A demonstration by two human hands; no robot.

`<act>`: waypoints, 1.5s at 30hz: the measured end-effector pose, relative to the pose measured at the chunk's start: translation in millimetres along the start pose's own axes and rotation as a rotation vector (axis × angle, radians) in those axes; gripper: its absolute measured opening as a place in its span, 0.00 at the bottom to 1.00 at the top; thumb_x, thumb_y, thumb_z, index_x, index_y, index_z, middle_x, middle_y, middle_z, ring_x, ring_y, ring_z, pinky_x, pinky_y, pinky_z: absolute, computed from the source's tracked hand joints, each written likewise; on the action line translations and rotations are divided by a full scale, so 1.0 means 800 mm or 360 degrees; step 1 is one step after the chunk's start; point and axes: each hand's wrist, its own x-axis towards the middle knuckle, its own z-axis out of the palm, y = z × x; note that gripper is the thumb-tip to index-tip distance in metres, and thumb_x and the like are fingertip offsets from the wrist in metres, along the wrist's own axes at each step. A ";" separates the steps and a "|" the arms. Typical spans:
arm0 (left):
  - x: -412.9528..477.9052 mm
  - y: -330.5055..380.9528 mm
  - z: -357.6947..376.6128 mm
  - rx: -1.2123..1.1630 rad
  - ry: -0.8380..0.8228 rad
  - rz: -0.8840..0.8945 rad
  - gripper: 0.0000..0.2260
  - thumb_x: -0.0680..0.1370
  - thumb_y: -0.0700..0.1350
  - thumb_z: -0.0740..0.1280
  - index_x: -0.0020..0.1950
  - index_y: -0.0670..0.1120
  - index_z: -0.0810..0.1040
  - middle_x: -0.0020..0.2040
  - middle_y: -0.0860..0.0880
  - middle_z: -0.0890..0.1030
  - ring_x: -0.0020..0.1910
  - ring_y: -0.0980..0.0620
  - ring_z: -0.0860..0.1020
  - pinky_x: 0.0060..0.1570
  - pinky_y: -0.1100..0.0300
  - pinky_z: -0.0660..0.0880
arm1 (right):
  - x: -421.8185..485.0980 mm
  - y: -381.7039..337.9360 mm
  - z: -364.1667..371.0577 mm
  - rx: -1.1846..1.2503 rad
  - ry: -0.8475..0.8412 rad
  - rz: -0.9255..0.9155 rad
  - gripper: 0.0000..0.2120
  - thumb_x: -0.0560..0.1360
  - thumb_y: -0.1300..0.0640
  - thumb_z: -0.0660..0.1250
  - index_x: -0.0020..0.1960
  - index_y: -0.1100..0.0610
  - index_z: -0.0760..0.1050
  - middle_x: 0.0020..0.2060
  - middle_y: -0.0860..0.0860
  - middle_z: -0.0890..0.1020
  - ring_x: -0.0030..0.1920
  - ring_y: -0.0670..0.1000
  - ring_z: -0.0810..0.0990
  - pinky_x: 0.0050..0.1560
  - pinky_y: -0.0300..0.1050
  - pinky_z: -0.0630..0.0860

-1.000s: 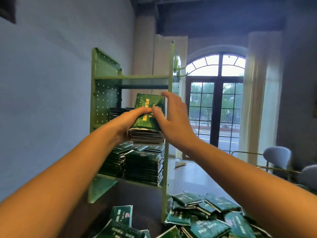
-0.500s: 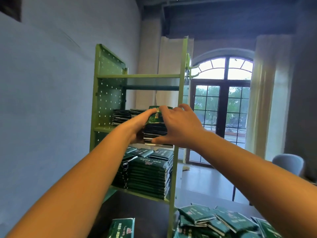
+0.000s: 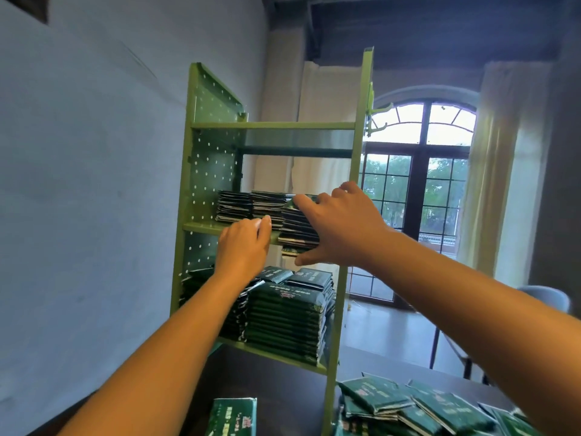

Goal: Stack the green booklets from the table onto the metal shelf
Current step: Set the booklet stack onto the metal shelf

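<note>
Glossy green booklet stack [image 3: 297,228] lies flat on the middle tier of the perforated metal shelf [image 3: 207,171], page edges toward me, right hand [image 3: 342,228] clamping it thumb-under, left hand [image 3: 243,247] at its 9 o'clock, fingers together.

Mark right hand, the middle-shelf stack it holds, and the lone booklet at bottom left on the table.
right hand [image 3: 342,228]: head view, back of the hand.
middle-shelf stack [image 3: 297,229]: head view, booklet edges left of the hand.
lone booklet [image 3: 234,416]: head view, front cover.
</note>
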 end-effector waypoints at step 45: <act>-0.019 -0.032 0.039 0.0078 0.0223 0.0225 0.23 0.80 0.56 0.42 0.48 0.45 0.72 0.43 0.52 0.67 0.44 0.52 0.63 0.56 0.53 0.64 | 0.116 0.009 0.073 0.0318 -0.0819 0.0463 0.36 0.75 0.45 0.67 0.75 0.55 0.54 0.69 0.58 0.63 0.66 0.62 0.69 0.64 0.58 0.68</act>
